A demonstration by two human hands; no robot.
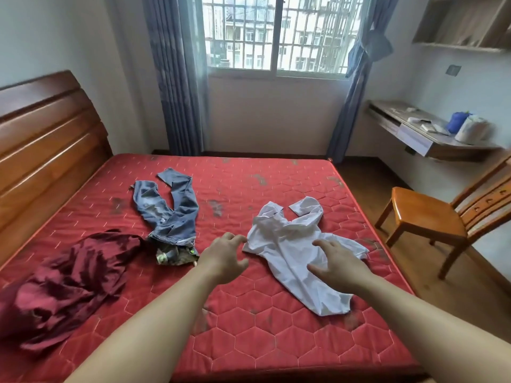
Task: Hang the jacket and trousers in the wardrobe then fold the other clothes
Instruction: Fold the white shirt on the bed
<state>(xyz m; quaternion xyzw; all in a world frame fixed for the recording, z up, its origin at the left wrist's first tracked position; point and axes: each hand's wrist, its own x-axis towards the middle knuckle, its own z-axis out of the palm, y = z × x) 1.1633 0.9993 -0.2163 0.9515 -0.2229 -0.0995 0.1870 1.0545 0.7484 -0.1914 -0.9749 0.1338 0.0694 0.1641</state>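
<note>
A white shirt (pixel 287 244) lies crumpled on the red mattress (pixel 249 341), right of centre. My right hand (pixel 338 265) hovers over its lower part, fingers spread and holding nothing. Just left of the shirt's edge is my left hand (pixel 225 257), fingers loosely curved and empty. Blue jeans (pixel 171 208) lie twisted further left, with a small camouflage-patterned garment (pixel 177 255) at their near end. A dark red garment (pixel 69 283) is heaped at the mattress's left side.
A wooden headboard (pixel 41 139) runs along the left. A wooden chair (pixel 431 217) stands right of the bed, below a wall desk (pixel 425 134) with a few items. Window and blue curtains (pixel 179 78) are behind the bed.
</note>
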